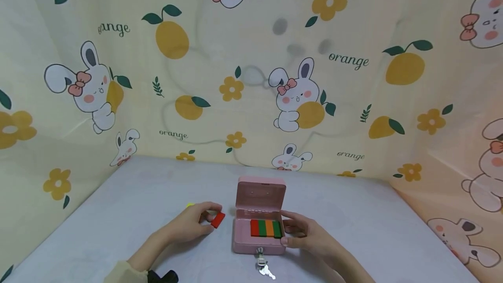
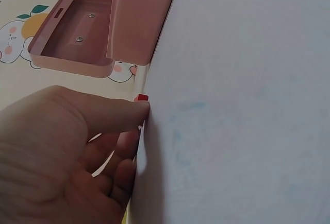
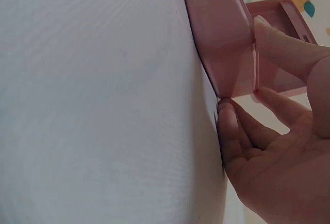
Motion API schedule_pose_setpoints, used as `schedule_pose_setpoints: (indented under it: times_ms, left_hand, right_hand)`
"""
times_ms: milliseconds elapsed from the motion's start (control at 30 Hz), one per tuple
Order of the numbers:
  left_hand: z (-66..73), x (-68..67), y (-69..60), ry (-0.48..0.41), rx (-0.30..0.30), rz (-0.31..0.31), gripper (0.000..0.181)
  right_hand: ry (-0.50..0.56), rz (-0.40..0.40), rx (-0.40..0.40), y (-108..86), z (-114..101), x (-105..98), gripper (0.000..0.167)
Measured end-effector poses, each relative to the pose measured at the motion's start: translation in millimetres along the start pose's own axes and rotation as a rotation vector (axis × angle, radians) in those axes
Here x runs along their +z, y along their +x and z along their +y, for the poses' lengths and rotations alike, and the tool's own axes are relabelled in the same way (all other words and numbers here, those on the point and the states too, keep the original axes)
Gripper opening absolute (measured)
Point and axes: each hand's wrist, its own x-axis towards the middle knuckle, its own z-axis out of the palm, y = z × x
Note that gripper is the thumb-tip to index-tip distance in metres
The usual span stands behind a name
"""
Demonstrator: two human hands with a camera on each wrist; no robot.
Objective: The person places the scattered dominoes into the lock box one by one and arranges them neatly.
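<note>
My right hand [image 1: 310, 236] grips the pink box [image 1: 241, 247], four blocks [image 1: 262, 228] in; left of it, my left hand [image 1: 188, 225] pinches an unplaced red block [image 1: 218, 220].

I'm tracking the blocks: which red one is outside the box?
The red block pinched in the left hand; the other red one lies in the box, beside a green block.

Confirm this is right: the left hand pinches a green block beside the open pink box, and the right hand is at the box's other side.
Not quite: the block in the left hand is red, not green, as the head view shows. It is indeed beside the open pink box, with the right hand at the other side.
</note>
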Motion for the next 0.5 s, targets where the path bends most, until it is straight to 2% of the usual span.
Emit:
schedule_pose_setpoints:
  times_ms: [333,500]
  left_hand:
    - [-2.7,0.7,1.8,-0.032,-0.046,0.004,0.044]
    - [-2.8,-0.3,1.7,-0.047,-0.048,0.009,0.043]
  right_hand:
    - [-0.009,0.008,0.005,-1.8,-1.4,0.4,0.079]
    - [-0.015,0.012,0.001,-2.3,-1.9,0.4,0.079]
